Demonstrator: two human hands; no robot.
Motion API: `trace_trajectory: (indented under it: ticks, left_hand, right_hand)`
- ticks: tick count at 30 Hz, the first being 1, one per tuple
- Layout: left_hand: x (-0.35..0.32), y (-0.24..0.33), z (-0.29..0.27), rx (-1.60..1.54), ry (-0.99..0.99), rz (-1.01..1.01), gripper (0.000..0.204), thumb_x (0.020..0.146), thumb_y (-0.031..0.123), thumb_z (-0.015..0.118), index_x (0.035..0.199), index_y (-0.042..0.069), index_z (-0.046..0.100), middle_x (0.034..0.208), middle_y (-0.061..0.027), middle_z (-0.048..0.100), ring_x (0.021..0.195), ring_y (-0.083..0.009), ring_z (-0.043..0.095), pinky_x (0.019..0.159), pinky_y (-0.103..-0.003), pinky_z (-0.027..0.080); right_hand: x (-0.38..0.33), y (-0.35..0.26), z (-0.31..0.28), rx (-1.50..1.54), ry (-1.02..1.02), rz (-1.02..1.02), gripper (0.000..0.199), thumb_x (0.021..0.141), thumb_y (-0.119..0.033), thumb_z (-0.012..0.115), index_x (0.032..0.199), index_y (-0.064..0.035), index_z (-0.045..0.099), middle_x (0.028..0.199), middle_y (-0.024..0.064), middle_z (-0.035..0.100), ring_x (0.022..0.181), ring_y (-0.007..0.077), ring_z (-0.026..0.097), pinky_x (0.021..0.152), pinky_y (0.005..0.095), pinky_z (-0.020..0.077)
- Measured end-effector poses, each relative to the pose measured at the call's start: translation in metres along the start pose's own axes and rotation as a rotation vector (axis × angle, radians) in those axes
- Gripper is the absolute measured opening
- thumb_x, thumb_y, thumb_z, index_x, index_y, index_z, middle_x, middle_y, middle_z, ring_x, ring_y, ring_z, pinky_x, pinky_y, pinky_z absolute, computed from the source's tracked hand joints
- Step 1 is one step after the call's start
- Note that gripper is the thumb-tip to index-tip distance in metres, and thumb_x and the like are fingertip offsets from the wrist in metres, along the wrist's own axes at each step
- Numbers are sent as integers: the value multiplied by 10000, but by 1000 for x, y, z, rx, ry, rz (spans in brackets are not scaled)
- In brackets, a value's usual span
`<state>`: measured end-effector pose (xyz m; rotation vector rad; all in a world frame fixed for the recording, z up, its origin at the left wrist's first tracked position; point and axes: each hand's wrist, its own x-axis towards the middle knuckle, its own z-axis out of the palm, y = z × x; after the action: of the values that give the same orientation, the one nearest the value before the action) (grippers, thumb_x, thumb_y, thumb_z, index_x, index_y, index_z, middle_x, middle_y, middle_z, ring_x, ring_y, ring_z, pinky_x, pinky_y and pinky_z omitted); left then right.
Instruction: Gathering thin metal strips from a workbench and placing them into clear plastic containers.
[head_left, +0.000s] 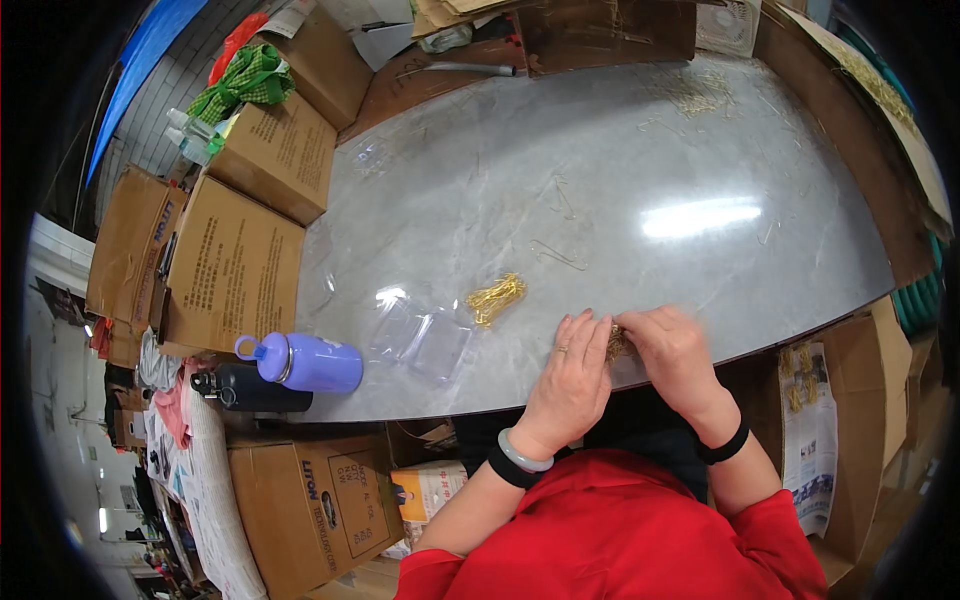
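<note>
Near the front edge of the grey table, my left hand is closed around one side of a small bundle of gold wire hooks. My right hand grips the bundle from the other side, its outer edge a little blurred. Most of the bundle is hidden by my fingers. To the left of my hands lies a heap of gold wire hooks. Beside that heap sits an opened clear plastic box. A few loose hooks lie farther back.
A purple bottle and a black bottle lie at the left edge. Stacked cardboard boxes line the left side. More hooks are scattered at the back right. A carton with gold bundles on paper stands at the right.
</note>
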<state>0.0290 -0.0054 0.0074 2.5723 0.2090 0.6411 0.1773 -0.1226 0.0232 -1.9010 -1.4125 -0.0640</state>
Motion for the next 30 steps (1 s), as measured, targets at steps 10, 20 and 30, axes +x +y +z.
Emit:
trace_trajectory:
  ticks: [10,20,30]
  left_hand:
    - [-4,1,1,-103,55,-79,766,875,-15,587,1545,-25,213,1419,-298,441,1327,-497,441,1138,-531,374]
    - [-5,-3,5,-137,64,-55,856,854,-48,609,1577,32,158,1475,-292,370,1317,-500,445,1085,-510,429]
    - [-5,-8,2,-379,102,-90,1009,819,-67,654,1597,46,21,1563,-262,272,1418,-448,358,1147,-468,370]
  right_hand:
    - [19,2,-12,93,-240,-173,582,718,-93,806,1257,-47,592,1146,113,634,1126,337,575,997,411,451]
    - [-4,-21,10,403,-161,18,579,779,76,662,1337,1,529,1296,179,547,1206,382,541,1022,456,459]
    - [4,-9,4,83,-339,-247,499,811,10,649,1305,4,574,1383,172,558,1344,368,494,1160,489,382]
